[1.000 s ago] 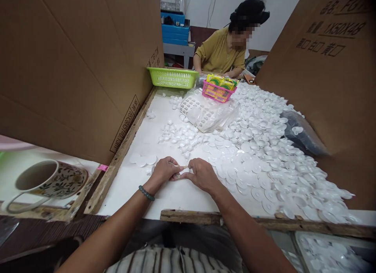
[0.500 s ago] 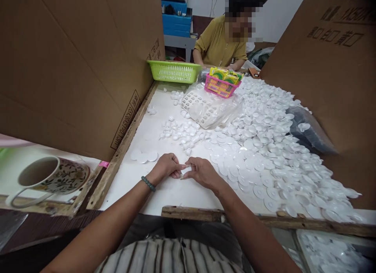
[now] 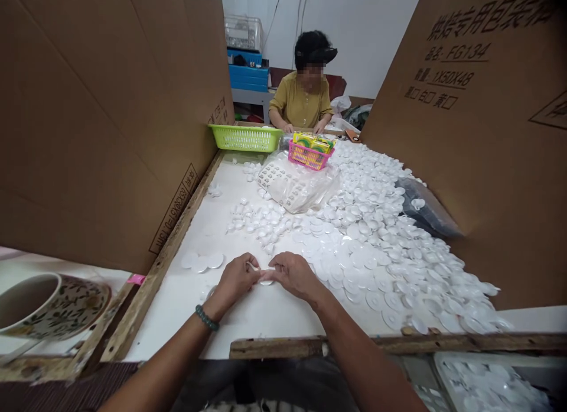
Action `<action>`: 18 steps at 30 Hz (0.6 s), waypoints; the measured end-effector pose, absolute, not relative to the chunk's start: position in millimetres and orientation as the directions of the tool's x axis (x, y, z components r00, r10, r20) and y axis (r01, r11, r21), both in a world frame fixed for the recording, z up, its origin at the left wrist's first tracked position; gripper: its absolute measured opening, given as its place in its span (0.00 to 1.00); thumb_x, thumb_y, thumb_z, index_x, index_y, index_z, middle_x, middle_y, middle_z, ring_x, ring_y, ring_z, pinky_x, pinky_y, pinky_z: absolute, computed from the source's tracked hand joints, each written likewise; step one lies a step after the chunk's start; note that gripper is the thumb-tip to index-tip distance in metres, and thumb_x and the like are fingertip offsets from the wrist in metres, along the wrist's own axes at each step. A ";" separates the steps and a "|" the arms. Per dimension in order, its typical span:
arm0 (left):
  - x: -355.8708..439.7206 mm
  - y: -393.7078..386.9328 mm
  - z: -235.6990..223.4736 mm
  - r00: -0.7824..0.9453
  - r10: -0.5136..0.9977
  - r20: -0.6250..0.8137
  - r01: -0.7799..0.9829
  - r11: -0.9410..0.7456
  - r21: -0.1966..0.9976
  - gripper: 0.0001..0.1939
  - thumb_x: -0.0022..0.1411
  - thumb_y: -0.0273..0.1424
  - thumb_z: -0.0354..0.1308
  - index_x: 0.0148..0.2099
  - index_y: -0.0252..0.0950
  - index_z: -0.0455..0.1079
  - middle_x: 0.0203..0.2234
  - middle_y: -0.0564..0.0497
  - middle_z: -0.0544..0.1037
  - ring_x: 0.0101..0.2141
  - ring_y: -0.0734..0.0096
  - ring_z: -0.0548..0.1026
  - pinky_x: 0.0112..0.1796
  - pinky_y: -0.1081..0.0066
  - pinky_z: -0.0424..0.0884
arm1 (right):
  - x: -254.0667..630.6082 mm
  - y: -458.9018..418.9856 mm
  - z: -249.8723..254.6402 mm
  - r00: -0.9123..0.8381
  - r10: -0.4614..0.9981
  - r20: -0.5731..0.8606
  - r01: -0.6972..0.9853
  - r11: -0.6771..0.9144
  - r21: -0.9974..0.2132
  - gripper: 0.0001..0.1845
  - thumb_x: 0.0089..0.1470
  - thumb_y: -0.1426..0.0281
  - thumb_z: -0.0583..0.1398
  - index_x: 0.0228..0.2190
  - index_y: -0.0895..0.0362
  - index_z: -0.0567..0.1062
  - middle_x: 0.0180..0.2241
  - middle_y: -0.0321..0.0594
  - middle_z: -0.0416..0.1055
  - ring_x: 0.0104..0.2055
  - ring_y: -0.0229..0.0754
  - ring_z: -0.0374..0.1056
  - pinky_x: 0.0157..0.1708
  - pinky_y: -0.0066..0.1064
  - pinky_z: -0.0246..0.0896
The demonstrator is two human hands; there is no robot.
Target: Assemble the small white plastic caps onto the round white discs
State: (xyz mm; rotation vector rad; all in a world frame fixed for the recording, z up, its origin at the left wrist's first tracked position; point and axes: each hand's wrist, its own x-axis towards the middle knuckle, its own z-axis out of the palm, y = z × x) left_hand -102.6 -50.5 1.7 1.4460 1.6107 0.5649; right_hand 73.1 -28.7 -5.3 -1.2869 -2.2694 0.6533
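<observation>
My left hand (image 3: 236,279) and my right hand (image 3: 293,274) meet fingertip to fingertip over the white table (image 3: 248,311), both pinched on a small white plastic piece (image 3: 264,277). A green bead bracelet (image 3: 207,318) circles my left wrist. A big heap of white plastic discs (image 3: 381,240) spreads to the right of my hands. Three loose discs (image 3: 202,261) lie to the left of them. A smaller cluster of white caps (image 3: 259,219) sits just beyond my hands.
Tall cardboard sheets stand at the left (image 3: 110,122) and right (image 3: 478,128). A clear bag (image 3: 299,187), a pink basket (image 3: 309,153) and a green basket (image 3: 245,137) sit farther back, with a seated person (image 3: 303,99) working behind them. A patterned mug (image 3: 44,305) stands at the left.
The view tilted upward, so everything sits lower in frame. My hands stay together on the small white piece, their fingers shifting slightly around it.
</observation>
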 end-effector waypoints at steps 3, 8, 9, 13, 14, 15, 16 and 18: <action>-101.3 -63.6 6.9 0.002 1.000 -0.027 0.736 0.017 0.677 0.14 0.54 0.40 0.56 0.39 0.37 0.66 0.27 0.52 0.73 0.30 0.67 0.71 0.30 0.69 0.65 | 86.2 -14.2 -4.1 -0.276 0.900 0.337 0.807 0.408 -0.427 0.13 0.58 0.64 0.52 0.40 0.57 0.72 0.37 0.44 0.73 0.42 0.45 0.62 0.42 0.38 0.52; -100.1 -74.8 0.2 0.216 0.946 0.243 0.817 -0.311 0.486 0.13 0.58 0.36 0.54 0.44 0.38 0.68 0.37 0.47 0.73 0.41 0.60 0.67 0.42 0.62 0.64 | 101.5 -0.7 -7.9 -0.291 0.917 0.272 0.911 0.353 -0.212 0.08 0.57 0.73 0.53 0.35 0.58 0.73 0.39 0.46 0.72 0.49 0.52 0.56 0.42 0.43 0.46; -101.7 -74.2 -1.8 0.207 0.948 0.242 0.837 -0.299 0.458 0.12 0.59 0.35 0.53 0.44 0.37 0.68 0.36 0.47 0.73 0.40 0.60 0.67 0.42 0.61 0.64 | 100.3 -2.9 -8.3 -0.319 0.917 0.241 0.904 0.370 -0.212 0.09 0.57 0.73 0.53 0.31 0.58 0.73 0.36 0.45 0.73 0.47 0.50 0.58 0.42 0.42 0.46; -113.0 -68.0 -5.4 0.082 0.950 0.300 0.910 -0.194 0.365 0.13 0.61 0.34 0.51 0.44 0.32 0.68 0.36 0.44 0.73 0.40 0.58 0.66 0.42 0.60 0.64 | 80.4 -17.7 -8.1 -0.329 0.913 0.240 0.857 0.396 -0.329 0.16 0.59 0.66 0.52 0.23 0.57 0.71 0.28 0.39 0.70 0.37 0.41 0.60 0.39 0.35 0.46; -115.7 -66.5 -5.4 0.065 0.944 0.322 0.918 -0.183 0.351 0.13 0.61 0.33 0.50 0.44 0.31 0.67 0.37 0.43 0.72 0.40 0.58 0.65 0.43 0.60 0.64 | 73.3 -19.6 -8.6 -0.292 0.920 0.263 0.854 0.374 -0.360 0.17 0.59 0.63 0.52 0.23 0.57 0.71 0.27 0.39 0.70 0.35 0.40 0.60 0.38 0.34 0.47; -117.7 -65.2 -5.3 0.055 0.939 0.340 0.922 -0.178 0.343 0.13 0.60 0.33 0.51 0.44 0.30 0.67 0.38 0.43 0.72 0.41 0.58 0.65 0.43 0.60 0.64 | 66.5 -20.0 -9.6 -0.244 0.927 0.283 0.857 0.343 -0.385 0.18 0.58 0.60 0.53 0.23 0.57 0.70 0.27 0.39 0.69 0.35 0.40 0.59 0.38 0.33 0.47; -118.8 -64.3 -5.2 0.053 0.935 0.350 0.923 -0.179 0.340 0.14 0.60 0.33 0.51 0.45 0.30 0.67 0.39 0.42 0.71 0.41 0.58 0.65 0.43 0.60 0.64 | 60.3 -18.8 -11.2 -0.196 0.934 0.297 0.861 0.309 -0.404 0.19 0.56 0.57 0.54 0.24 0.57 0.70 0.27 0.39 0.69 0.35 0.40 0.59 0.37 0.33 0.48; -118.5 -63.7 -4.8 0.058 0.929 0.365 0.919 -0.192 0.344 0.14 0.60 0.33 0.51 0.46 0.30 0.66 0.40 0.43 0.71 0.41 0.58 0.65 0.43 0.60 0.65 | 52.0 -12.8 -15.2 -0.150 0.942 0.300 0.858 0.275 -0.433 0.18 0.53 0.55 0.57 0.25 0.57 0.70 0.28 0.39 0.68 0.35 0.41 0.59 0.36 0.32 0.49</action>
